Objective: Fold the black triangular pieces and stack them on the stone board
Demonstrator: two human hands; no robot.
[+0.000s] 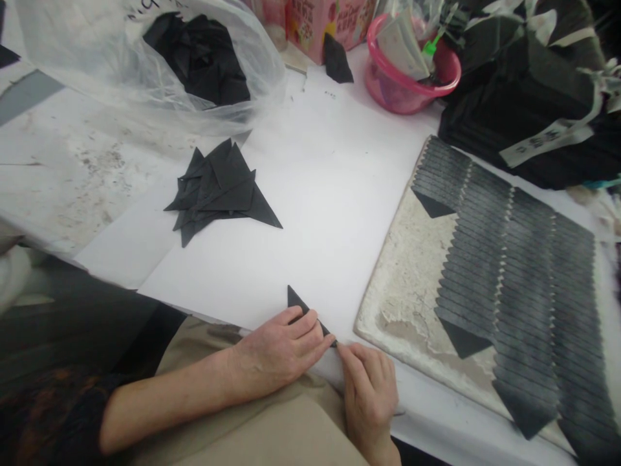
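Note:
A flat black triangular piece (297,299), which looks like folded fabric, lies near the front edge of the white-covered table. My left hand (284,343) lies over it with bent fingers pressing its middle, so part of it is hidden. At its right-hand corner my right hand (371,388) pinches the tip between thumb and fingers. Farther back and to the left is a loose pile of similar black pieces (218,188). On the right, a worn whitish board (402,272) carries overlapping black pieces (524,278) set in slanting rows with pointed ends.
A clear plastic bag (264,71) with black pieces inside stands at the back left. Behind the white paper are a pink basket (395,97), a pink box (310,26) and a single black piece (337,59). Bundled black material (524,97) with ties fills the back right.

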